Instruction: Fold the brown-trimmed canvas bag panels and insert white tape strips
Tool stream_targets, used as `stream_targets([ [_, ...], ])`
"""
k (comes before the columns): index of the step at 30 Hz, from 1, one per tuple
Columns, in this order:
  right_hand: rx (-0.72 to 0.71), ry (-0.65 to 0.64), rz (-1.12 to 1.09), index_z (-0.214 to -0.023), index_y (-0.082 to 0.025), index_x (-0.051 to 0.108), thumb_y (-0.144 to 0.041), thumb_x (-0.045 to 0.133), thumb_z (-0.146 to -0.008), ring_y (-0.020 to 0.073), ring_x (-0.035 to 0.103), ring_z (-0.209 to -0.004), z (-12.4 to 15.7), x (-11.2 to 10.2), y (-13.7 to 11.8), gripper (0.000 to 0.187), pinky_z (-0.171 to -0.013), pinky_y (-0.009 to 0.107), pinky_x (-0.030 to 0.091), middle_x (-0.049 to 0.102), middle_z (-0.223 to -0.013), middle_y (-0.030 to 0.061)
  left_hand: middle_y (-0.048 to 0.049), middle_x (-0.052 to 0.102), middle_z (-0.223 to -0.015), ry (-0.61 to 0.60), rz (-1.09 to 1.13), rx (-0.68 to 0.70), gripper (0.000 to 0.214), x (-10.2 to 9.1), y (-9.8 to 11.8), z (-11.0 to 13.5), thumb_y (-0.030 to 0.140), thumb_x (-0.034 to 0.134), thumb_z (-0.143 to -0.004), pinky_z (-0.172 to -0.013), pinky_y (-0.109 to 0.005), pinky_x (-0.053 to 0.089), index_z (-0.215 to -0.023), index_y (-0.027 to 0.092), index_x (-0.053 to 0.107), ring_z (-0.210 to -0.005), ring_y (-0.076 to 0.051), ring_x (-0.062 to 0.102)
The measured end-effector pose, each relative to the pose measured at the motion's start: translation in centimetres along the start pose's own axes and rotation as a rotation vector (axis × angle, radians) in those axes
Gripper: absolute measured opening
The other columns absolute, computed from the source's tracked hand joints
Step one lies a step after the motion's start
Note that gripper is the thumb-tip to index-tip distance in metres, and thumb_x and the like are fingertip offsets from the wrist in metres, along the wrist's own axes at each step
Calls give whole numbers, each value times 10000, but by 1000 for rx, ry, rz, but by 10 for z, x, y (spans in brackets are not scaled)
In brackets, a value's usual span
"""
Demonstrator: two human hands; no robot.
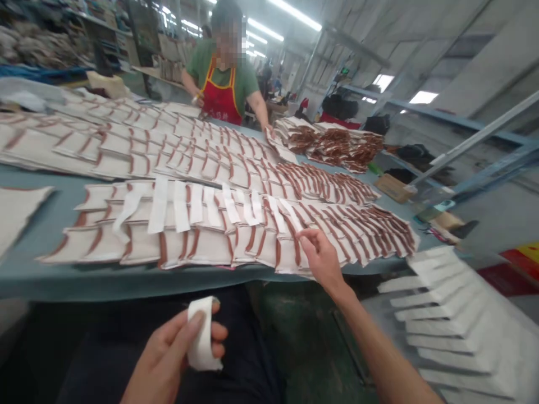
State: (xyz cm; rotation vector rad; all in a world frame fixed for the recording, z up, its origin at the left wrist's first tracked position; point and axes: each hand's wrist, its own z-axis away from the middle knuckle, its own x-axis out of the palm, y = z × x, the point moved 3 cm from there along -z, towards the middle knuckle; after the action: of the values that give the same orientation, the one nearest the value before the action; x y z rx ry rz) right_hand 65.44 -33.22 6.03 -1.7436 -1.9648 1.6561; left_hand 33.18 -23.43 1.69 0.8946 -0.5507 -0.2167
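In the lower middle of the head view, my left hand (172, 348) is closed around a curled white strip (200, 336), which bends over the fingers under my thumb. My right hand (322, 255) reaches over the table's near edge, fingers pinched at the lower end of a narrow white strip (291, 213). That strip lies on the near row of overlapping cream fabric pieces with brown edging (210, 244). To its left, several more white strips (158, 207) lie spaced along the same row; the leftmost one (128, 210) is twisted.
Across the blue-grey table (25, 275), a co-worker in a red apron (221, 92) touches a fabric piece. Further rows of fabric (177, 148) lie beyond mine. Piled brown-edged pieces (337, 146) stand at the far right. Fanned white sheets (458, 325) are stacked at my right.
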Motion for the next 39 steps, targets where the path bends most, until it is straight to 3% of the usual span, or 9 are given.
stream_targets([
  [3,-71,-132,-50,-1103,-236,721,-340,704,-973,256,774,-986,50,19,-55,167,-944,399,594,814,-1041,67,-139,860,-809,-18,143,-66,312,-4,18,2,358,814,-938,-570,-281,665,-1123,107,827,-633,-239,789],
  [4,-168,-183,-36,-1125,-243,714,-286,700,-972,250,776,-1015,64,26,-77,159,-948,390,599,816,-1067,67,-156,868,-835,-10,174,-91,241,-5,24,5,274,735,-987,-588,-306,684,-1125,97,822,-646,-248,806],
  [8,-504,-263,-130,-1204,-249,631,-167,697,-930,225,767,-1067,103,51,-147,293,-966,358,617,809,-1128,70,-210,877,-911,25,253,-118,309,-4,46,19,125,511,-1078,-652,-345,723,-1119,48,807,-707,-257,842],
  [11,-650,-289,-149,-1234,-241,592,-143,675,-905,242,729,-1183,113,64,-172,353,-1070,399,587,783,-1236,100,-216,874,-918,22,323,-155,356,-2,57,28,95,443,-1098,-608,-314,712,-1123,30,792,-673,-233,830],
  [14,-745,-343,-116,-1264,-224,575,-120,606,-844,280,659,-1312,118,68,-178,434,-1151,467,539,725,-1336,136,-219,870,-937,33,414,-217,383,-3,63,31,87,397,-1112,-578,-298,704,-1136,26,775,-672,-220,828],
  [18,-740,-382,-86,-1303,-224,551,-141,567,-778,303,615,-1360,123,64,-174,532,-1184,523,497,672,-1385,144,-216,864,-956,18,483,-236,369,-7,65,30,96,396,-1119,-646,-345,738,-1180,19,751,-734,-234,849],
  [26,-666,-335,-20,-1316,-261,537,-174,603,-829,309,614,-1371,136,72,-169,499,-1240,543,426,683,-1395,132,-179,861,-934,-7,501,-256,349,-11,60,31,103,405,-1123,-620,-364,744,-1178,32,742,-717,-230,847],
  [34,-654,-276,8,-1283,-257,568,-175,615,-899,290,638,-1347,140,80,-162,396,-1227,519,427,711,-1355,132,-183,854,-1018,-24,482,-244,344,-12,55,25,109,409,-1125,-649,-351,741,-1160,39,744,-754,-221,842],
  [39,-642,-240,6,-1246,-271,597,-217,651,-927,281,652,-1322,140,83,-161,328,-1223,502,422,731,-1305,111,-160,849,-953,-18,454,-244,371,-7,51,23,95,386,-1123,-602,-325,719,-1085,49,752,-703,-204,823],
])
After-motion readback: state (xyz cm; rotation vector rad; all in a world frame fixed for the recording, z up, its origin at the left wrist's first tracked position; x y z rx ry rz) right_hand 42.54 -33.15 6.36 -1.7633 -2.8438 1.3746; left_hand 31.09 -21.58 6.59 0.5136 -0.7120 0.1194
